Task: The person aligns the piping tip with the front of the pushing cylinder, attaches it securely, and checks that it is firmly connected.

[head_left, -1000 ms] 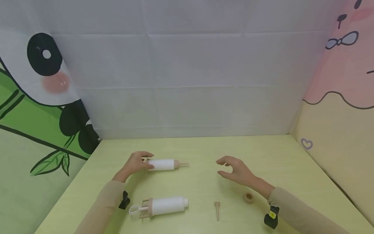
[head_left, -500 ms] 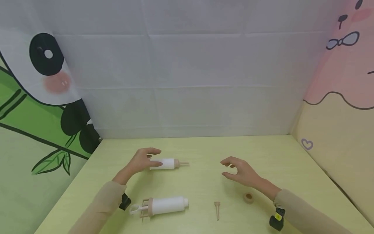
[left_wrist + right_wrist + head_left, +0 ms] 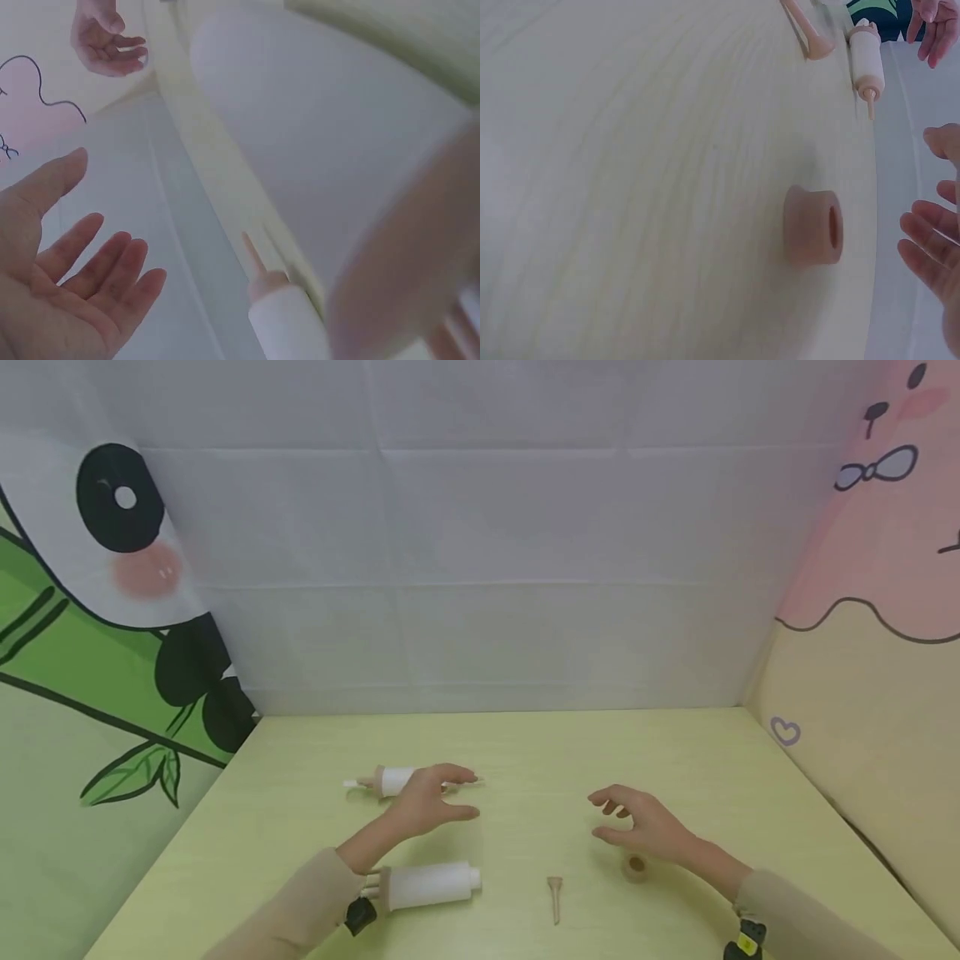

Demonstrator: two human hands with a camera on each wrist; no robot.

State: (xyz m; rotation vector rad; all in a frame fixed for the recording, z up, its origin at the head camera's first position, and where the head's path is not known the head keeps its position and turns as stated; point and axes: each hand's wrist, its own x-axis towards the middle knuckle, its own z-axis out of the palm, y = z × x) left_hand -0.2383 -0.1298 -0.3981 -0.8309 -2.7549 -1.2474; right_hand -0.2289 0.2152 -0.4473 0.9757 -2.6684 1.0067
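My left hand (image 3: 431,802) hovers with spread, relaxed fingers, partly covering a white syringe-like tube (image 3: 397,781) with beige ends and a thin nozzle. Nearer me lies a larger white syringe-like tube (image 3: 431,887); the left sleeve hides its handle end. In the left wrist view the left hand (image 3: 82,285) holds nothing, and the nozzled tube (image 3: 285,322) lies beyond it. My right hand (image 3: 645,822) is held above the table, fingers loosely bent and holding nothing. Just below it sits a beige ring-shaped cap (image 3: 634,868), seen from the side as a flanged collar (image 3: 810,229).
A small beige nozzle piece (image 3: 555,897) with a flared top lies between the larger tube and the ring. All these rest on a pale yellow table (image 3: 517,827). A white cloth wall (image 3: 487,568) rises behind it, with cartoon-printed panels at both sides.
My left hand has moved off the far tube's left end, going right and toward me. The right hand has drifted right and nearer, above the ring. The tubes and nozzle piece stay put.
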